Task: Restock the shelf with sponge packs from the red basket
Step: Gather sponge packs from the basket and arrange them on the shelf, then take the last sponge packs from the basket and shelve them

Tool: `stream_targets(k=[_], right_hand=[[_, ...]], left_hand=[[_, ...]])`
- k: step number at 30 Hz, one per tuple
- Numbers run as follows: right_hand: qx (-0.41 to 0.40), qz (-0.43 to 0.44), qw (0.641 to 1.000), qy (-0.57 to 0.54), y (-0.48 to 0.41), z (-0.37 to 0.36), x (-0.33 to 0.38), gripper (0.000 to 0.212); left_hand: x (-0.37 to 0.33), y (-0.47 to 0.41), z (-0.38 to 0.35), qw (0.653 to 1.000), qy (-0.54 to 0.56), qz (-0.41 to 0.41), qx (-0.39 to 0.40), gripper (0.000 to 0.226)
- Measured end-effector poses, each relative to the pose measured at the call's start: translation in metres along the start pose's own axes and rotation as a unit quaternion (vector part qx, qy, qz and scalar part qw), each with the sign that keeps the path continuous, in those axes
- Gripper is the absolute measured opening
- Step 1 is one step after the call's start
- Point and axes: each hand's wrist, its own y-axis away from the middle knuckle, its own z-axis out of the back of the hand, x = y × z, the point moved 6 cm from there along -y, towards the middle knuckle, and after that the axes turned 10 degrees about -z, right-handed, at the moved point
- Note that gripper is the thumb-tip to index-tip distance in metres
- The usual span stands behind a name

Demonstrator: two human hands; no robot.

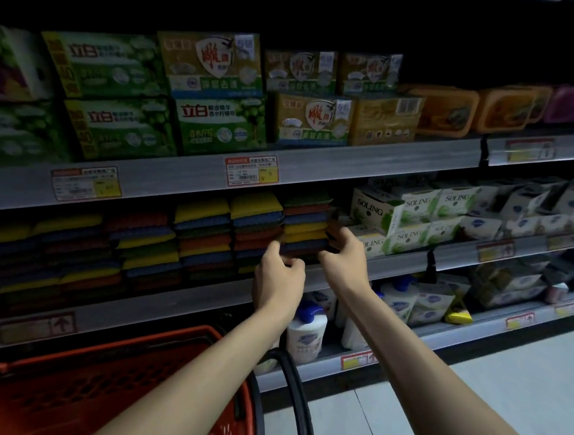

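Observation:
Stacks of coloured sponge packs (205, 231) in yellow, blue, red and green fill the middle shelf (176, 298). Both my hands reach the rightmost stack (304, 218). My right hand (343, 247) grips the right end of that stack's lower packs. At the stack's lower left corner my left hand (279, 273) has its fingers curled at the shelf's front edge, and I cannot tell whether it grips a pack. The red basket (100, 384) sits at the bottom left under my left forearm; its inside looks dark and I see no packs in it.
Boxed soaps (220, 92) line the shelf above. White Soling boxes (402, 216) stand right of the sponges. Pump bottles (305, 332) fill the bottom shelf. The basket's black handle (294, 389) hangs over a light tiled floor (471, 386) at the lower right.

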Motion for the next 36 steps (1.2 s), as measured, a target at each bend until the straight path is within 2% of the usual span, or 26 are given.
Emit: stream_targets(k=[3, 11, 17, 24, 29, 36], right_hand=[[-0.001, -0.008, 1.0, 0.015, 0.003, 0.001, 0.0, 0.041], [-0.019, -0.021, 0.998, 0.055, 0.026, 0.008, 0.005, 0.06], [-0.007, 0.09, 0.988, 0.128, 0.068, -0.009, 0.04, 0.057], [0.059, 0.213, 0.952, 0.211, 0.129, -0.046, 0.079, 0.059], [0.105, 0.268, 0.928, 0.236, 0.172, -0.076, 0.099, 0.061], [0.207, 0.305, 0.884, 0.286, 0.231, -0.118, 0.098, 0.068]], left_hand=[[0.001, -0.001, 0.003, 1.0, -0.008, -0.009, 0.003, 0.055], [-0.005, 0.004, 0.029, 0.997, -0.039, -0.05, 0.042, 0.052], [-0.006, 0.023, 0.082, 0.981, -0.086, -0.151, 0.085, 0.046], [-0.006, 0.052, 0.184, 0.931, -0.264, -0.226, 0.111, 0.049], [-0.004, 0.08, 0.259, 0.891, -0.371, -0.231, 0.124, 0.059], [0.025, 0.122, 0.34, 0.879, -0.42, -0.178, 0.137, 0.068]])
